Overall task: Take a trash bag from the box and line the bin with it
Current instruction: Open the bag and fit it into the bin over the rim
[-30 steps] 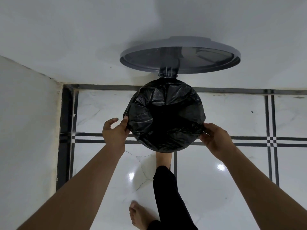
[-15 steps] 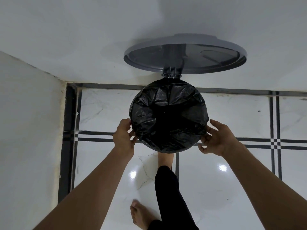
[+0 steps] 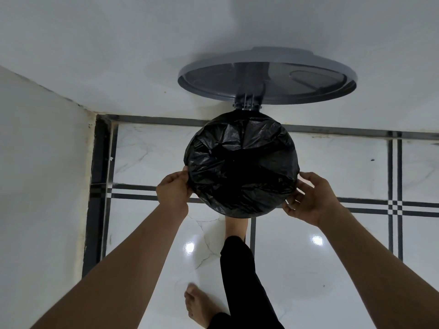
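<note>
I look straight down on a round bin whose mouth is covered by a crinkled black trash bag (image 3: 241,162); the bag's edge is folded over the rim and hides the bin body. The grey lid (image 3: 266,77) stands open on its hinge at the far side. My left hand (image 3: 172,192) is curled on the bag's edge at the left of the rim. My right hand (image 3: 311,200) cups the near right of the rim, thumb on top and fingers underneath, holding the bag there. No trash bag box is in view.
A white wall (image 3: 42,186) rises close on the left and another behind the lid. The glossy white floor (image 3: 308,269) has black tile lines. One bare foot (image 3: 236,227) reaches under the bin's front; the other foot (image 3: 199,307) stands nearer me.
My left hand went from open beside the rim to curled on the bag's edge. My right hand slid a little along the rim toward me and spread its fingers around it.
</note>
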A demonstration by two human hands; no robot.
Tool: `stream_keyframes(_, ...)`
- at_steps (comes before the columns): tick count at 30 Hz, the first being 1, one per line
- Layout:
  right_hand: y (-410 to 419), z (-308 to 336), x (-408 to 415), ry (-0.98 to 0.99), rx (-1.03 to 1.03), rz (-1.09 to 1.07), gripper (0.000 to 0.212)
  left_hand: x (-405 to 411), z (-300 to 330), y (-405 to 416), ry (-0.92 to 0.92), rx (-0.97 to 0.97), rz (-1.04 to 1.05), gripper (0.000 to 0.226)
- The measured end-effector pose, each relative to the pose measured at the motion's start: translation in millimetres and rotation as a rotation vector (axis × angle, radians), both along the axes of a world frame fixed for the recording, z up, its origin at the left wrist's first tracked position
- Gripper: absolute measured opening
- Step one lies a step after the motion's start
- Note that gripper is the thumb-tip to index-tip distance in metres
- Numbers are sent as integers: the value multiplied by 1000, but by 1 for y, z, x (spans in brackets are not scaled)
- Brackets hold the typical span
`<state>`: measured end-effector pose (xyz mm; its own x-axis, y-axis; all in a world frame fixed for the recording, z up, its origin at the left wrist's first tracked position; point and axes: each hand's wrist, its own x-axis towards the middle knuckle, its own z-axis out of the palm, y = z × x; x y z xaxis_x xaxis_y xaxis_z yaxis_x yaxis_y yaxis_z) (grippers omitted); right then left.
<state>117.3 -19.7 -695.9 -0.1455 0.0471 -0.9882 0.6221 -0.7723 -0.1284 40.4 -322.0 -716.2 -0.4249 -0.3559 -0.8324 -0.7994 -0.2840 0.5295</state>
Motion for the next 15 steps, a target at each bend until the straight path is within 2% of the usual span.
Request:
stream_keyframes(3, 3, 0, -2, -7, -20, 24, 42, -5, 1, -1, -97, 85, -59, 6)
stream_keyframes(6, 4, -1, -5, -16, -43, 9, 50, -10, 10, 0, -211, 178, -57, 5)
stream_keyframes(11, -1, -8, -1, -21, -68, -93, 47, -10, 22, 0, -217, 379, 38, 28)
stream_keyframes(15, -7, -7, -3, -10, -33, -146, 39, -14, 19, 4, -218, 408, 62, 28)
